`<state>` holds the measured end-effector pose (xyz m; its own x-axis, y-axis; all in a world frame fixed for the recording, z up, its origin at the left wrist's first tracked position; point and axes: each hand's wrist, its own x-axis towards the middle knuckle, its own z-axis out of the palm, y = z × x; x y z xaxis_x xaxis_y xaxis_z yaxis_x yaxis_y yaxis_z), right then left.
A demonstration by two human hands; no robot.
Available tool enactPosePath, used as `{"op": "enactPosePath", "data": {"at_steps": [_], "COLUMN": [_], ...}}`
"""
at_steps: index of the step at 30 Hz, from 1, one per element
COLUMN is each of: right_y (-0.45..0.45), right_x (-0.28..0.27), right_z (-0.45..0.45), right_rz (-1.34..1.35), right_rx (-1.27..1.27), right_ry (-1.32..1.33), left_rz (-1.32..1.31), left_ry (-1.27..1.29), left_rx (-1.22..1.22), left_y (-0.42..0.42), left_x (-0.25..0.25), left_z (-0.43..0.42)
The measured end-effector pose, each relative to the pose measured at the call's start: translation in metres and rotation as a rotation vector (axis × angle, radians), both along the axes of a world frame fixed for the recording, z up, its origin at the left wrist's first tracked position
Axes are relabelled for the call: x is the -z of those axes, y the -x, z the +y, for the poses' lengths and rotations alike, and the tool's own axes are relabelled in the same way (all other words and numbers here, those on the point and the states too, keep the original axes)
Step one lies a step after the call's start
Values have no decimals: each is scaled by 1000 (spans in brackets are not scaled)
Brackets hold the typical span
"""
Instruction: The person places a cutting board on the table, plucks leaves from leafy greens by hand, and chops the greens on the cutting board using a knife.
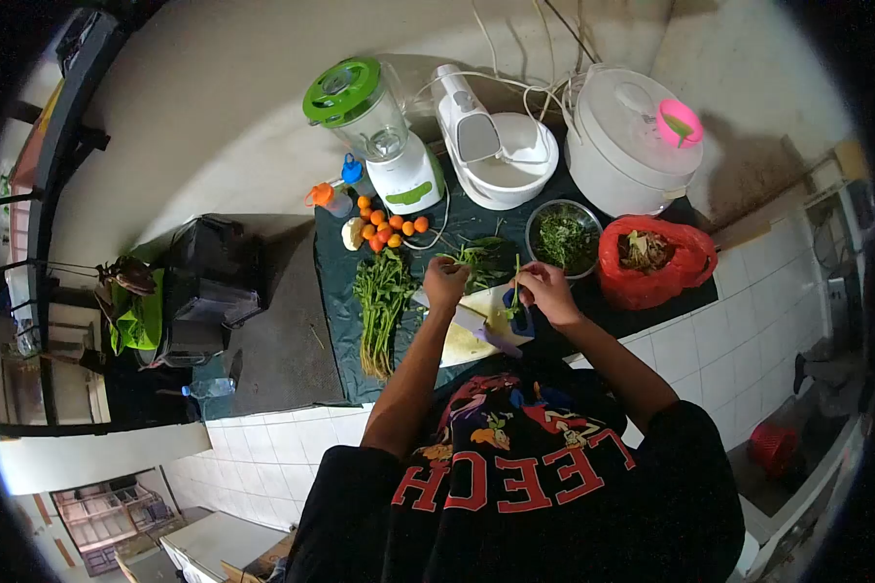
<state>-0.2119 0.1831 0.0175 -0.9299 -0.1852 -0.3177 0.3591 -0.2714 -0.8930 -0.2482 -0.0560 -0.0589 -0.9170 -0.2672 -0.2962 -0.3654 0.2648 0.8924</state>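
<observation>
With 12 o'clock toward the wall from the cutting board (460, 347), a strip of dark cloth (462, 216) lies open at 12, between the loose greens (478, 264) and the mixer (476, 136). A looped cord (444, 225) and the blender (405, 180) obstruct 11, round fruit (383, 235) 10:30, the greens bundle (384, 301) 9:30, the metal bowl (528, 236) 1:30, the red bag (659, 289) 2:30.

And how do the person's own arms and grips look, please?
Both arms come from short black sleeves of a black T-shirt with red lettering and colourful figures. No glove or watch shows on the left grip or the right grip; rings cannot be told.
</observation>
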Motion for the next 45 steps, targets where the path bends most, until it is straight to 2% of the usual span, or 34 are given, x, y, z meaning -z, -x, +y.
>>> {"op": "enactPosePath", "data": {"at_steps": [2,4,5,7,9,11,13,19,21,23,25,32,36,45], "right_y": [3,4,5,3,4,1,1,-2,-8,-12,-14,-12,-16,-29], "right_x": [-6,-3,-8,-21,-23,-25,-29,-30,-31,-33,-36,-44,-33,-36], "right_z": [1,3,6,8,7,4,-2,-14,-18,-20,-19,-11,-12,-19], "right_rz": [-38,48,48,75,106,137,123,176,183,188,352,487,530,576], "right_rx": [-16,-67,-57,-125,-155,-198,-196,-298,-333,-365,-476,-510,-535,-400], "right_ry": [-14,-84,-87,-74,-111,-151,-100,-147,-154,-164,-347,-516,-505,-619], "left_rz": [-5,7,9,-89,-230,-234,-120,13,28,72,145,150,105,43], "left_ry": [40,135,133,-368,-769,-722,-602,-655,-514,-502,-469,-508,-477,-447], "left_rx": [63,234,244,378,403,404,368,318,260,214,206,132,41,22], "left_y": [9,6,-2,-27,-44,-56,-65,-83,-92,-99,-104,-112,-121,-115], "left_x": [53,51,21,-56,-92,-110,-121,-114,-120,-115,-111,-100,-97,-85], "left_z": [-12,-12,-3,17,25,27,28,20,21,24,26,31,35,28]}}
